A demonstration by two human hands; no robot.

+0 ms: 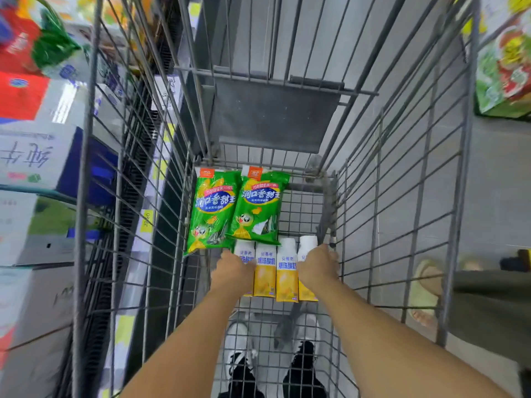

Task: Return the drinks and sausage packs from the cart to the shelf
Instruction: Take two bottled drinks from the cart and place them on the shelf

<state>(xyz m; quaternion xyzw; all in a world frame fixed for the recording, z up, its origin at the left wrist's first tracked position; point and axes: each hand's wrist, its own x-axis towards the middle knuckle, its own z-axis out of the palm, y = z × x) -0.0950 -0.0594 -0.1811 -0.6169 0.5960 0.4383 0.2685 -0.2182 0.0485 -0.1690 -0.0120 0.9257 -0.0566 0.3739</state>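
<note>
Head camera looks down into a grey wire shopping cart (396, 173). Both arms reach to its floor. The fingers of the left hand (233, 270) point away from the camera and lie over the leftmost of four yellow-and-white drink bottles (286, 271); whether they curl around it or only rest on it, I cannot tell, because the back of the hand hides them. The right hand (317, 265) covers the rightmost bottle in the same way, with its knuckles near the right wire wall, and its fingers are hidden too. The four bottles lie side by side on the cart floor, touching each other, their white caps toward the far end.

Just beyond the bottles lie two green plastic sausage packs (238, 209) with a cartoon figure and orange tags on top. The right pack overlaps the left one a little, and its lower edge lies over the bottle caps.

Under the cart floor, black-and-white shoes (241, 366) show through the wire. At left stand shelves with white and blue cartons (43, 156). At right a foot in a pale sandal (425, 294) stands on the grey floor.
</note>
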